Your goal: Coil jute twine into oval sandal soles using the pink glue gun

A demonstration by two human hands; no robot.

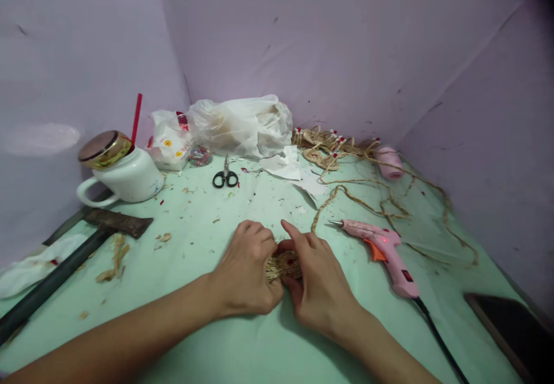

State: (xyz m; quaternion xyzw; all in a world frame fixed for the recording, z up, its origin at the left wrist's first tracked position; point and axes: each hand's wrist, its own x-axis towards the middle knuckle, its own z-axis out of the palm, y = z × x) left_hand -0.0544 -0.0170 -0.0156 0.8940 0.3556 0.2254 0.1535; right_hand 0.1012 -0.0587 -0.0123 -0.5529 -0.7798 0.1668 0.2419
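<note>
Both hands meet at the middle of the pale green table (242, 349). Between them lies a small coiled jute piece (282, 265) with red specks. My left hand (246, 271) has its fingers curled over the left side of the coil. My right hand (318, 283) presses on the right side, its index finger stretched forward over the top. A jute rope (346, 194) runs from near the coil toward the back right. Most of the coil is hidden under the fingers.
A pink glue gun (383, 248) lies right of the hands, its black cord trailing to the front. Scissors (225, 176), a white mug with a gold lid (121, 170), plastic bags (242, 124), a hammer (73, 257), a jute pile (324, 145) and a dark phone (511, 329) surround them.
</note>
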